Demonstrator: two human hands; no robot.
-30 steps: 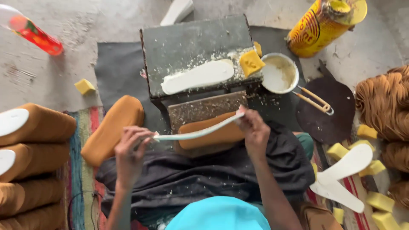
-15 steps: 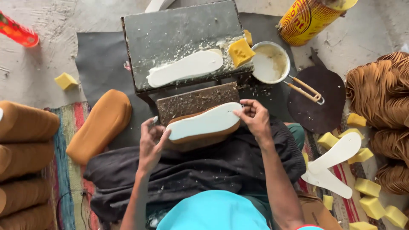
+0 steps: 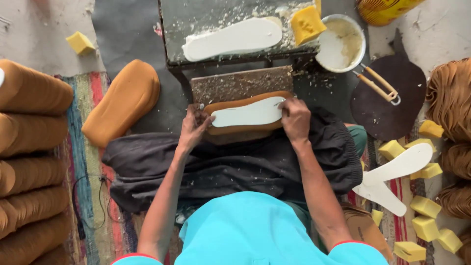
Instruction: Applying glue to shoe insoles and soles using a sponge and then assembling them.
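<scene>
Head camera view, looking straight down: along the left edge lie stacks of tan sole pieces (image 3: 29, 147) on a striped rug (image 3: 91, 162), with a lone yellow sponge block (image 3: 80, 42) on the concrete above them. Just right of the stacks, a single tan sole-shaped piece (image 3: 122, 100) rests tilted on a dark mat (image 3: 122, 29).

The left hand (image 3: 194, 127) presses its fingers down on the left end of a white insole (image 3: 248, 112); the fingers are curled and closed on that end. The insole lies flat on a brown sole (image 3: 240, 128), which sits on the person's lap against a worn wooden board (image 3: 240, 83), over dark cloth (image 3: 235, 162). The right hand (image 3: 296, 119) is closed on the right end of the same insole and sole, thumb side on top.

Above, a low metal stand (image 3: 196, 19) smeared with pale glue carries a second white insole (image 3: 233, 38) and a yellow sponge (image 3: 306, 23). Right of it stands a white bowl of glue (image 3: 341, 43), then a dark leather piece (image 3: 392, 93) bearing a wooden-handled tool (image 3: 380, 83). Further right, two loose white insoles (image 3: 392, 176) cross each other among scattered yellow sponge blocks (image 3: 424, 206), and bundles of tan material (image 3: 454, 98) fill the right edge.
</scene>
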